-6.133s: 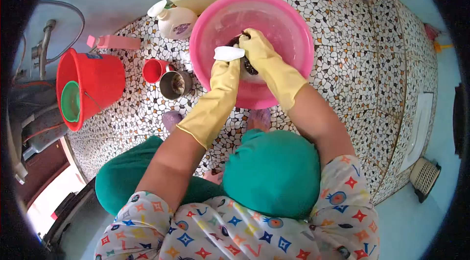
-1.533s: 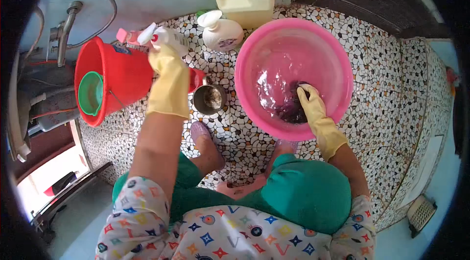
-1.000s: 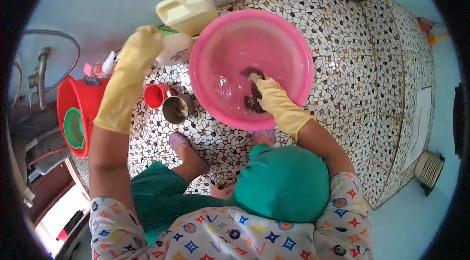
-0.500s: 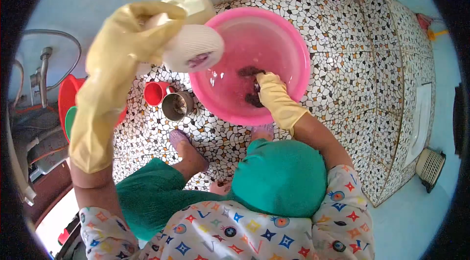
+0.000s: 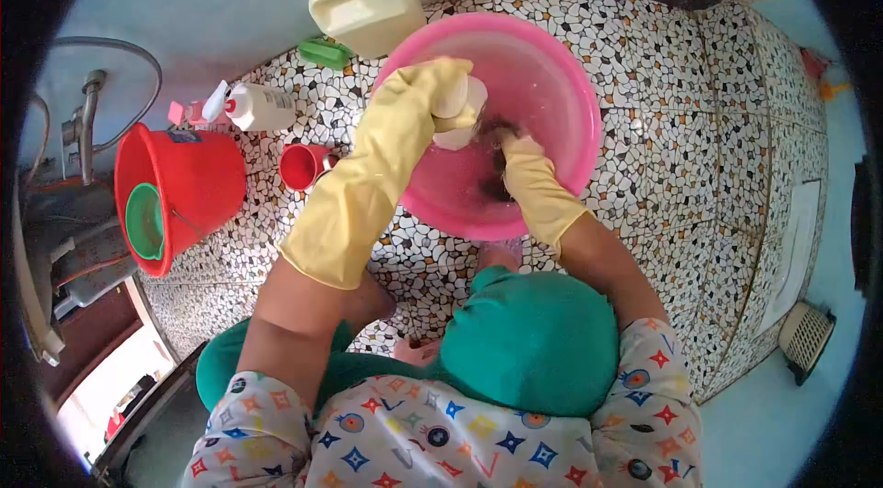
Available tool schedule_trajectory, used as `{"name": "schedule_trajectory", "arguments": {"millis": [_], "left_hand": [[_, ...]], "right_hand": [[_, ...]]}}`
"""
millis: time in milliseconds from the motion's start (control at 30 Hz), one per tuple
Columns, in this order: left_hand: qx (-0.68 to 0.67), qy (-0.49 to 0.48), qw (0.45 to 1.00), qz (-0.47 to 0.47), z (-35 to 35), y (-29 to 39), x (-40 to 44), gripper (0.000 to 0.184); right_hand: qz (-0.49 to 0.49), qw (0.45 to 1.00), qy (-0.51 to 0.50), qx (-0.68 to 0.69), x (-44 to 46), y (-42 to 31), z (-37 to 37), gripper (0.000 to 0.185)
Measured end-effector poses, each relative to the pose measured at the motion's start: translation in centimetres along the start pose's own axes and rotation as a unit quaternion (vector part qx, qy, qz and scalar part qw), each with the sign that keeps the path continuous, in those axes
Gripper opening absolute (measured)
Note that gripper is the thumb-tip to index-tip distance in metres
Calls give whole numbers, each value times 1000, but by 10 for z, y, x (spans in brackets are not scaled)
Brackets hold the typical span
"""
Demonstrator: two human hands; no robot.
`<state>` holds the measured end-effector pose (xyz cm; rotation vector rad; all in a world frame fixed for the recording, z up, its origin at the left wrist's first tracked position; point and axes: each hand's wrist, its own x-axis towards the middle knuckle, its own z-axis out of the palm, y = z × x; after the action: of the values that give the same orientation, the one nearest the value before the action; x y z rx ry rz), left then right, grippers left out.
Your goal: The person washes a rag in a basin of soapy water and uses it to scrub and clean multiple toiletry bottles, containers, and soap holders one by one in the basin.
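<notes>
Both my hands wear yellow rubber gloves and are over a pink basin (image 5: 589,120) with water in it. My left hand (image 5: 428,92) is closed around a white cup-like vessel (image 5: 457,131), tilted low in the basin; ribbed sides and a purple mark showed on it earlier. At the basin's right side, my right hand (image 5: 526,161) reaches down with its fingers curled at a dark, soft-looking thing (image 5: 495,184). That dark thing is partly under water and blurred, so its kind is unclear.
Left of the basin are a red mug (image 5: 299,166), a red bucket (image 5: 202,175) with a green bowl (image 5: 144,221) inside, and a white bottle (image 5: 264,108). Behind stand a cream jerrycan (image 5: 372,14) and a green brush-like item (image 5: 324,54). A drain basket (image 5: 807,341) hangs right.
My left hand has brought the white vessel from up left, near the camera, down and right into the basin. My right hand stays low in the basin, having shifted only slightly.
</notes>
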<state>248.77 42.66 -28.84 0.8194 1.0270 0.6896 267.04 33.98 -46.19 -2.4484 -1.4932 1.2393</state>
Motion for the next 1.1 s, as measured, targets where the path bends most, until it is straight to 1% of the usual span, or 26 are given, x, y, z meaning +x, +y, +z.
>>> {"name": "schedule_trajectory", "arguments": {"millis": [33, 67, 100, 133, 167, 200, 267, 367, 467, 533, 567, 600, 633, 700, 733, 800, 833, 867, 900, 933, 1000, 1033, 1067, 1100], "left_hand": [[17, 1, 1000, 17, 6, 9, -8, 44], [-17, -9, 1000, 11, 7, 9, -10, 50], [-52, -19, 998, 4, 7, 9, -11, 56], [-136, -40, 990, -25, 2, -1, -7, 63], [-221, -62, 972, -54, 0, -7, -4, 70], [-219, -67, 972, -48, 1, -8, -3, 73], [-217, -73, 973, -40, 2, -13, -3, 80], [-220, -108, 969, -33, 0, -9, -7, 79], [-184, -75, 980, -29, 3, -5, -9, 80], [-167, -27, 984, -52, 4, -8, -12, 77], [-157, -5, 985, -65, 3, -10, -12, 76], [-155, -15, 985, -69, 1, -13, -12, 76], [-152, -26, 985, -73, -5, -18, -12, 76], [-146, -49, 985, -82, -10, -25, -11, 76], [-206, -17, 977, -61, 6, -25, -11, 78], [-185, 2, 982, -37, 20, -18, -17, 87], [-174, 13, 984, -23, 23, -15, -20, 92], [-172, 3, 985, -19, 23, -14, -23, 90], [-165, -8, 986, 8, 22, -18, -22, 87], [-158, -20, 987, 34, 21, -25, -20, 85], [-187, -54, 980, 43, 19, -30, -17, 74], [-223, -75, 972, 26, 16, -28, -17, 67], [-257, -96, 962, 8, 11, -25, -15, 61], [-122, -97, 987, 34, 1, -26, -9, 61]], "right_hand": [[-79, 996, 31, -12, -4, 12, 3, 51], [-158, 985, 61, -24, -5, 21, 6, 50], [-81, 987, 33, 136, -3, 19, 2, 47], [-2, 957, 4, 291, 0, 17, -2, 45], [76, 896, -25, 436, 2, 16, -7, 44], [46, 821, -52, 566, -6, 14, -18, 48], [18, 720, -56, 692, -49, -18, -58, 45], [-87, 623, -4, 778, -78, -51, -88, 39], [-270, 688, 124, 662, -92, -73, -99, 36], [-409, 753, 136, 497, -99, -92, -115, 35], [-470, 771, 141, 405, -101, -102, -121, 35], [-487, 804, 190, 282, -98, -113, -124, 27], [-495, 822, 236, 155, -93, -122, -125, 20], [-492, 791, 337, 135, -77, -118, -106, 11], [-459, 791, 377, 145, -67, -114, -101, 10], [-389, 787, 448, 166, -55, -107, -90, 11], [-322, 818, 409, 243, -58, -104, -86, 23], [-250, 846, 317, 347, -54, -101, -89, 25], [-172, 852, 220, 443, -49, -99, -94, 27], [-172, 856, 195, 447, -43, -97, -92, 27], [-174, 862, 144, 454, -20, -83, -75, 27], [-176, 863, 118, 458, -8, -75, -63, 27], [-219, 855, 135, 452, 6, -69, -41, 22], [-199, 811, 95, 541, 20, -68, -29, 17]]}}
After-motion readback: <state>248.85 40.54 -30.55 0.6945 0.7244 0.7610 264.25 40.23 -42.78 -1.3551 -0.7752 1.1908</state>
